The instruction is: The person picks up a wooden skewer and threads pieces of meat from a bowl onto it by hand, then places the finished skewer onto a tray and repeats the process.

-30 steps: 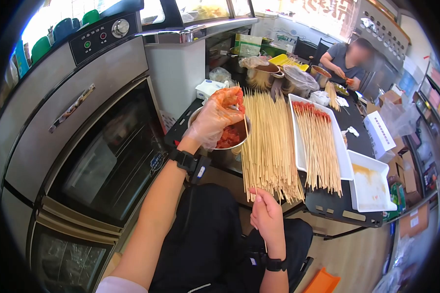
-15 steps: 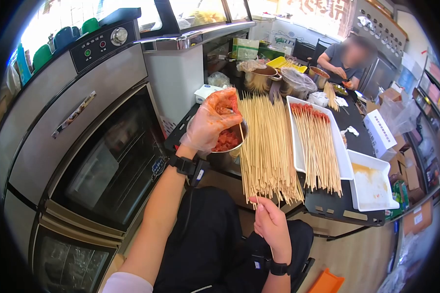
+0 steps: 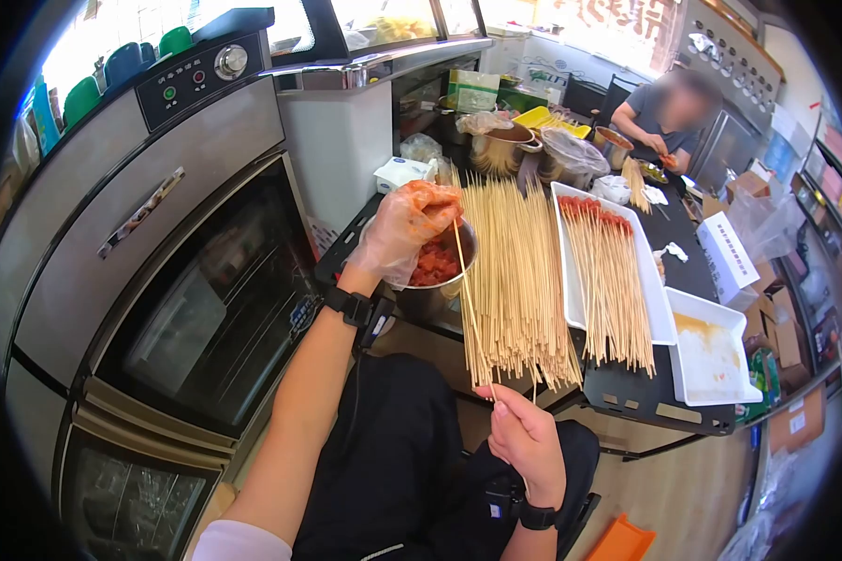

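My left hand (image 3: 407, 224), in a clear plastic glove stained red, is closed at the upper end of a thin wooden skewer (image 3: 471, 304). The skewer slants down to my right hand (image 3: 522, 432), which pinches its lower end. Behind the left hand, a metal bowl (image 3: 470, 260) holds red meat pieces (image 3: 435, 262). A wide pile of bare skewers (image 3: 519, 280) lies just right of the bowl. Beyond it, a white tray (image 3: 662, 313) bears skewers with red meat (image 3: 597, 213) on their far ends. The gloved fingers hide the skewer's tip.
Right of the tray is a second white tray (image 3: 711, 369) with yellowish liquid. Pots (image 3: 500, 154) and a yellow tray (image 3: 552, 122) stand at the back, where another person (image 3: 660, 117) sits. An oven cabinet (image 3: 206, 299) is on the left; an orange object (image 3: 622, 539) is on the floor.
My gloved left hand has tilted and lowered slightly, its fingers closing around the skewer's top. The skewer now stands out more clearly. My right hand has shifted slightly down.
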### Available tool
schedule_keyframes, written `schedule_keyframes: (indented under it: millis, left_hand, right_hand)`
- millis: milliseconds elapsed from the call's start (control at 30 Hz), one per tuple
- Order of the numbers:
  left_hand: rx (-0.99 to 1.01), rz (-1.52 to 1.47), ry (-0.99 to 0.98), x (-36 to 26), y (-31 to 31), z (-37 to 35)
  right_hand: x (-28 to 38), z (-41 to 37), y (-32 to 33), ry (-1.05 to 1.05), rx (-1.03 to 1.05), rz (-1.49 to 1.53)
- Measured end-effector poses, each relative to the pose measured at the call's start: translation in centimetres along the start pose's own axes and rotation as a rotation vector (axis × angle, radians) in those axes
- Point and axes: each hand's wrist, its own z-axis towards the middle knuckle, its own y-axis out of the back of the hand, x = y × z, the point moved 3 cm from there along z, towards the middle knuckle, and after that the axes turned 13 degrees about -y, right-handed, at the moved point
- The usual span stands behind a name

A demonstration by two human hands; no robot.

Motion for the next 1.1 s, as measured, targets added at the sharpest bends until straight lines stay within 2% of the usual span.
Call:
schedule_keyframes:
  millis: [100, 167, 300, 367, 500, 567, 667, 733, 767, 800, 867, 900, 967, 1100]
  left_hand:
    - [-0.018, -0.042, 0.107, 0.0, 0.0, -0.2]
    - [-0.071, -0.105, 0.265, 0.0, 0.2, -0.3]
    - [-0.075, -0.262, 0.306, 1.2, 0.1, -0.6]
    - [-0.287, -0.578, 0.316, 0.6, 0.0, -0.5]
    - [-0.408, -0.682, 0.392, -0.7, 0.6, -0.1]
    - [-0.445, -0.609, 0.418, -0.1, 0.9, -0.2]
    - [-0.382, -0.594, 0.430, 0.7, 0.3, -0.4]
    - [-0.322, -0.608, 0.417, 0.4, -0.1, -0.5]
    - [-0.281, -0.585, 0.435, 0.2, -0.1, -0.5]
    - [-0.244, -0.556, 0.452, 0.1, -0.1, -0.5]
    - [-0.249, -0.547, 0.480, -0.1, -0.1, -0.3]
    - [-0.251, -0.528, 0.512, 0.0, 0.0, -0.4]
    - [-0.248, -0.538, 0.522, 0.2, 0.0, -0.6]
    - [-0.227, -0.563, 0.553, 0.4, -0.3, -0.7]
  right_hand:
    - [-0.1, 0.0, 0.0, 0.024, 0.018, 0.001]
    - [-0.2, 0.1, -0.1, 0.036, 0.026, 0.002]
    - [-0.1, 0.4, -0.4, 0.059, -0.028, 0.052]
    - [-0.2, 0.7, -0.6, 0.050, -0.066, 0.086]
    - [-0.7, 1.6, -0.6, 0.073, -0.122, 0.128]
    - [-0.4, 1.9, 0.1, 0.085, -0.191, 0.129]
    - [0.9, 2.3, 3.3, 0.182, -0.456, -0.066]
    - [1.9, 3.4, 7.4, 0.293, -0.646, -0.379]
    - [3.5, 3.3, 8.5, 0.255, -0.725, -0.475]
    - [3.9, 4.0, 10.8, 0.336, -0.807, -0.616]
    - [4.6, 6.1, 15.6, 0.306, -0.931, -0.852]
    - [6.7, 5.6, 14.8, 0.191, -0.941, -0.838]
    - [7.5, 7.2, 17.5, 0.307, -0.982, -1.023]
    - [8.4, 9.5, 19.8, 0.244, -1.019, -1.171]
